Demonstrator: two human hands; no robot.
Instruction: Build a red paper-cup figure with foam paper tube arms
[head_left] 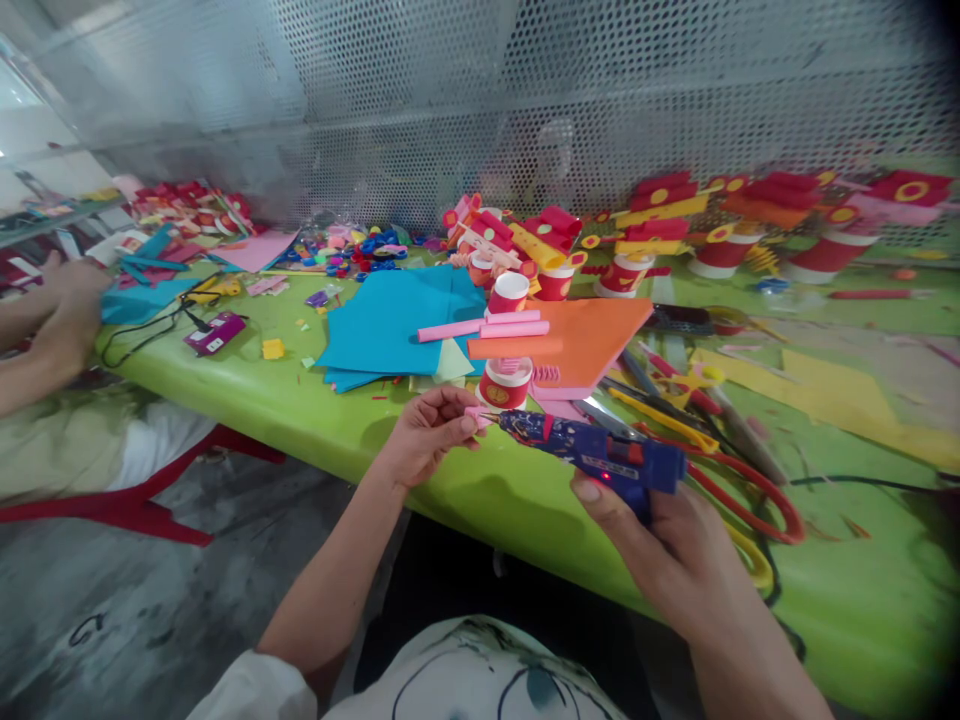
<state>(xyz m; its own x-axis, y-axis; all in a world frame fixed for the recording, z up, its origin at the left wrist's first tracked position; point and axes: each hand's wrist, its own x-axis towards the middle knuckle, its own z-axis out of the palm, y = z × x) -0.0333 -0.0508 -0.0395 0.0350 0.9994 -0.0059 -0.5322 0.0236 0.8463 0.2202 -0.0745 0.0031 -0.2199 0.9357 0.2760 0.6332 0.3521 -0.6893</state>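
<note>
My right hand (667, 545) grips a blue glue gun (592, 452) over the near edge of the green table (315, 415). Its nozzle points left at a small pink paper piece (478, 417) pinched in the fingertips of my left hand (424, 435). Just beyond the nozzle stands a red and white paper cup (504, 385), and an orange strip (514, 347) with pink paper rolls (480, 326) lies above it.
Blue paper sheets (390, 330) and orange sheets (592, 335) lie mid-table. Scissors with red and yellow handles (720, 470) rest at right. Finished red cup crafts (637, 250) line the perforated metal wall. Another person's hands (64, 310) work at far left.
</note>
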